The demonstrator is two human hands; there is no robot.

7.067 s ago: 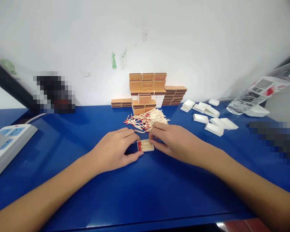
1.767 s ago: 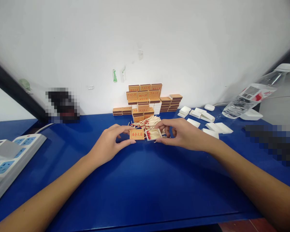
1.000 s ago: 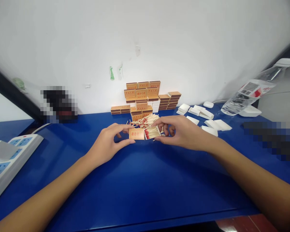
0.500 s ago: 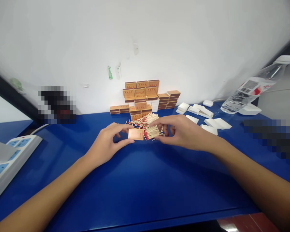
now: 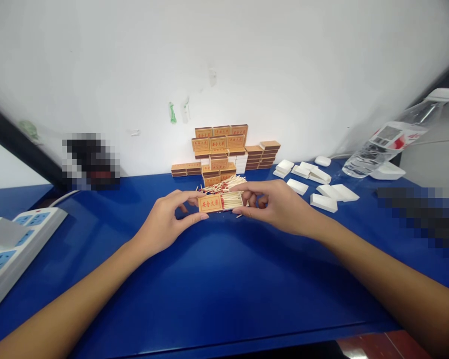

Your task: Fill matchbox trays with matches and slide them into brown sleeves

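Note:
My left hand (image 5: 174,213) pinches an orange matchbox sleeve (image 5: 210,203) with red lettering between thumb and fingers. From the right, my right hand (image 5: 267,204) grips a matchbox tray (image 5: 241,198) filled with red-tipped matches (image 5: 231,201). The tray's left end meets the sleeve's open end and looks partly inside it. Just behind both hands lies a loose pile of matches (image 5: 224,185) on the blue table (image 5: 224,279). Stacked matchboxes (image 5: 217,143) stand behind the pile against the wall.
White empty trays (image 5: 324,202) are scattered to the right. A clear plastic bottle (image 5: 387,137) leans at the far right, close to a white object (image 5: 388,171). On the left sits a power strip (image 5: 22,239). Two dark areas at the sides are blurred out.
The filled tray has moved left and lined up with the sleeve, its end now at the sleeve's opening. The sleeve's printed face has tilted more toward me.

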